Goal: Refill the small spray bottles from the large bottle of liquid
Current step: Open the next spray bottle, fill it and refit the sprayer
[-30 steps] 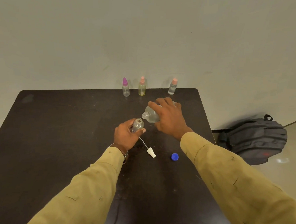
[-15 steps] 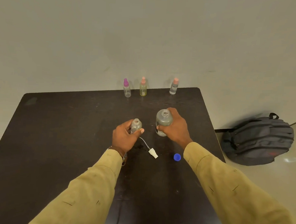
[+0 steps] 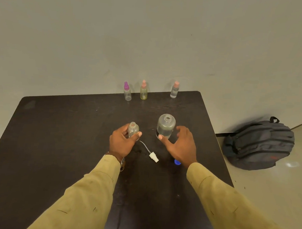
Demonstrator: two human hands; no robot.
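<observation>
**Open left, crowded middle**

The left half of the dark bench (image 3: 58, 135) is lying open. A large clear bottle (image 3: 165, 126), a white tubed spray nozzle (image 3: 153, 156) and a blue cap (image 3: 177, 162) are crowding the middle; three capped spray bottles (image 3: 143, 91) are lining the far edge.

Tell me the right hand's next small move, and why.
Probably reach the open right hand to the white spray pump lying on the black table: the large clear bottle stands upright, and the small clear bottle gripped by the left hand is uncapped.
</observation>
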